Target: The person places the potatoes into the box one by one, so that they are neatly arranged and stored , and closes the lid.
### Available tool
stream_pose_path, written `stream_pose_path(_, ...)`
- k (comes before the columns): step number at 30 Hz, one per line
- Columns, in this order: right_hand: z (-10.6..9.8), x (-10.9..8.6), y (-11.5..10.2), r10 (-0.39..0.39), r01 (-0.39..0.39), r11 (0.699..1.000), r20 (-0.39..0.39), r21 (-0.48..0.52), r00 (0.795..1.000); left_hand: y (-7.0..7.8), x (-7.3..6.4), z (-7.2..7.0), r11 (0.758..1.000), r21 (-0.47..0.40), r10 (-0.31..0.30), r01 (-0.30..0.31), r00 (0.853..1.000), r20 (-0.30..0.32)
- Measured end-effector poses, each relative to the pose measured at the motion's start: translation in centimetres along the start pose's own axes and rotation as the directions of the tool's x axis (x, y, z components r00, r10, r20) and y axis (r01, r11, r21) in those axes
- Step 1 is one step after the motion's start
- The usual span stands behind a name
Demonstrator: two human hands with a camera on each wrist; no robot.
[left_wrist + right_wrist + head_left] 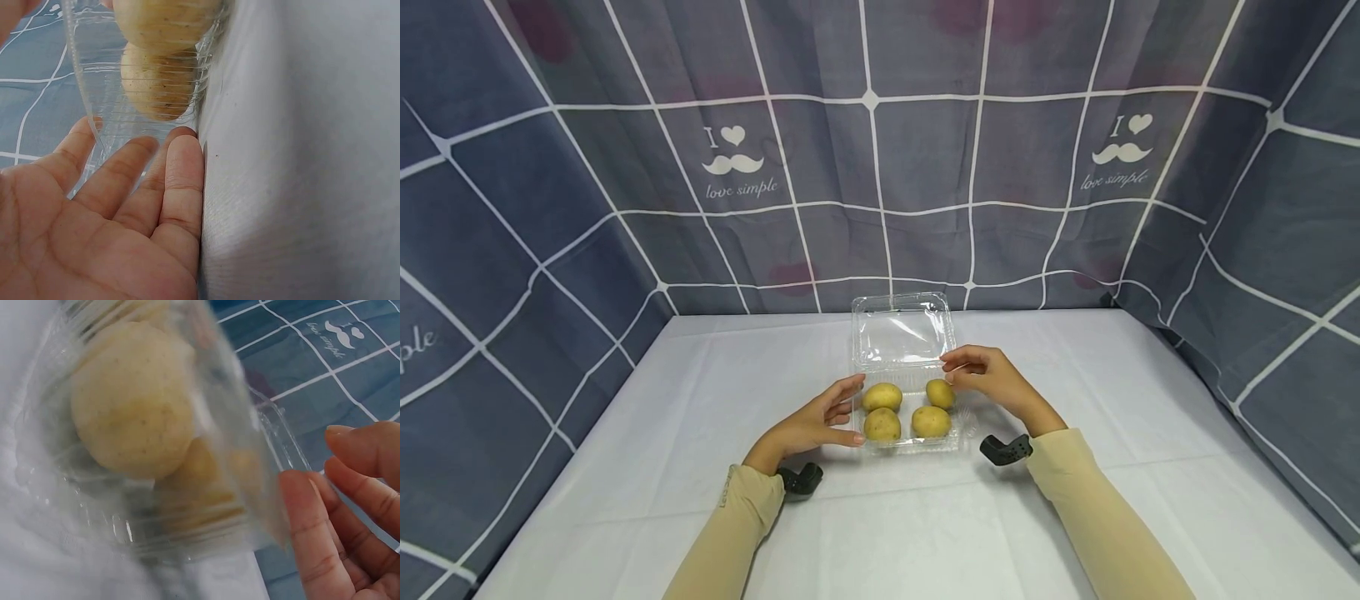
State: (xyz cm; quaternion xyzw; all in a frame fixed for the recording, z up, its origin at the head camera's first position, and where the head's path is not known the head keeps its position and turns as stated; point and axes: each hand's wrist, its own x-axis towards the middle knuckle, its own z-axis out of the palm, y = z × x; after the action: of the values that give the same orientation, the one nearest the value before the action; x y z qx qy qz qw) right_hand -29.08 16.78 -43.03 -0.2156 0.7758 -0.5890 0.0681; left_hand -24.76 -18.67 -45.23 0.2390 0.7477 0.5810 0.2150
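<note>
A clear plastic clamshell box (955,437) sits on the table with its lid (904,329) raised at the back. Several yellow potatoes lie inside: one back left (882,397), one front left (882,425), one front right (931,422) and a smaller one back right (940,393). At the box's left side is my left hand (808,423), thumb spread toward the front corner and fingers extended along the ribbed wall (103,94). My right hand (992,379) is by the back right corner. Its fingertips (300,494) are right at the rim, curved loosely, with a gap between them.
White cloth (880,525) covers the table. A grey checked curtain (820,167) with white lines hangs behind and along both sides. Black wrist cameras (1006,450) stick out from the cuffs of the beige sleeves (1105,517), low over the cloth.
</note>
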Motion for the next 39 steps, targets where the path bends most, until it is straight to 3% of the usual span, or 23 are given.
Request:
stream_pose_path(10, -1.6, 0.2, 0.3, 0.072, -0.071, 0.990, -0.006, 0.125, 0.997, -0.1, -0.1, 0.0, 1.000, 0.005, 0.005, -0.005, 1.000, 0.004)
stream_pose_path(25, -3.4, 1.2, 1.0, 0.141, -0.145, 0.982, 0.043, 0.124, 0.989, -0.3, 0.0, -0.1, 1.000, 0.007, 0.007, -0.007, 1.000, 0.009)
stream_pose_path(39, -3.3, 2.5, 1.3, 0.197, -0.210, 0.971, 0.114, 0.112, 0.974, -0.1, -0.1, 0.1, 1.000, 0.002, -0.002, 0.002, 1.000, 0.004)
